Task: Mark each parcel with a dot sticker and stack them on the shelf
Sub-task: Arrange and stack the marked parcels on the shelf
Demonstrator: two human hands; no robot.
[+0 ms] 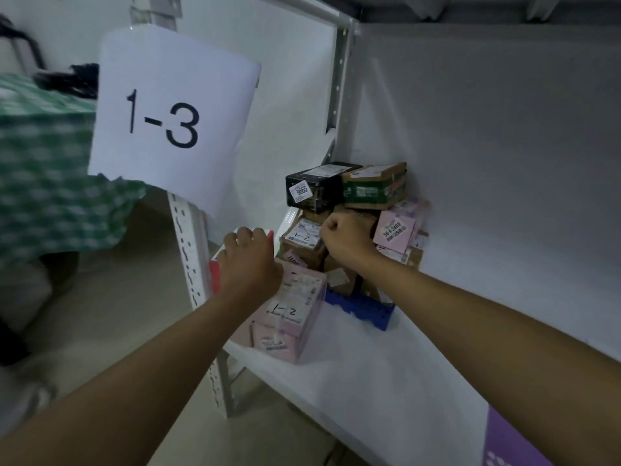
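Stacking parcels on shelf, corner pile.
L hand grips red-white box; R hand fisted, contents unclear. Small cardboard parcels prob. light, stiff: hold by sides.

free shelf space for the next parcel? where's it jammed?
Bare shelf board runs from the blue crate and the pink 1-2 parcel toward the purple box. Jammed: the back-corner stack under the black parcel, where both hands work.

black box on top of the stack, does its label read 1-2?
No. The black box carries a white label printed 9665; the handwritten 1-2 marks sit on the pink box and a brown box lower down.
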